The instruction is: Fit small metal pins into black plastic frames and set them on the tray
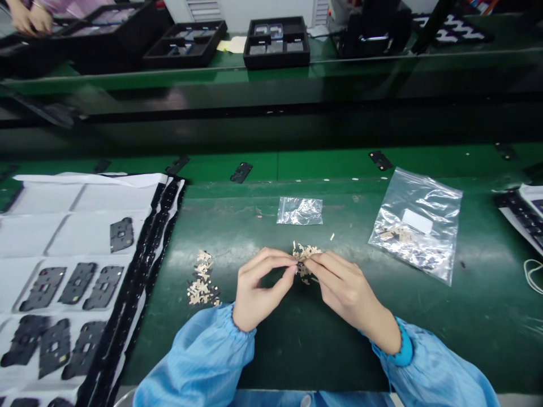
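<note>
Pinching over a green mat (479, 322)
The left hand (258, 285) and right hand (345, 291) grasp tan die-cut pieces (306, 261) between their fingertips.

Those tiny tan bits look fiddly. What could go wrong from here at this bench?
Two risks seem likely. The small tan pieces pinched between the left hand and right hand are tiny, so one might bend, tear or flick away. The loose pile lies uncovered on the green mat, close to the left sleeve, which might brush it and scatter pieces.
</note>
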Available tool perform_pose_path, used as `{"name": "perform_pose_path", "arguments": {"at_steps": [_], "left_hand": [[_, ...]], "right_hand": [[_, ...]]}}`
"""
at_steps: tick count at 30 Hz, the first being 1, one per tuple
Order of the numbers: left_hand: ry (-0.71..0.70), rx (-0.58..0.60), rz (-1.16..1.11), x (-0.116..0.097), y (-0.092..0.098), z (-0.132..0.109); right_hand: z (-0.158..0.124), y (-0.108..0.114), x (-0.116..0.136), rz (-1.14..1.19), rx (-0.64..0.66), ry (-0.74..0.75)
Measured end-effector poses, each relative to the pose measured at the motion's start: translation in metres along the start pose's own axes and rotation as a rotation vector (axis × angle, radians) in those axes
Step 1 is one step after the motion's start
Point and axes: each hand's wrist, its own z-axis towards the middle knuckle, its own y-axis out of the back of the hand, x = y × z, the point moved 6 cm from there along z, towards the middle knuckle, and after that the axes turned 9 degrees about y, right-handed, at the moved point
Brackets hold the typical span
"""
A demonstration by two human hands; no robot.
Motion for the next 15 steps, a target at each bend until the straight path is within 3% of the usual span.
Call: {"name": "perform_pose_path", "arguments": {"at_steps": [11,15], "left_hand": [[-0.159,0.016,0.156,-0.008,-0.004,-0.005],[-0.279,0.015,0.278,-0.009,-0.008,-0.01]], "right_hand": [[0.003,0.001,0.012,-0.247,0.066,0.127],[0.002,0.0,0.011,-0.169,-0.013,0.054]]}}
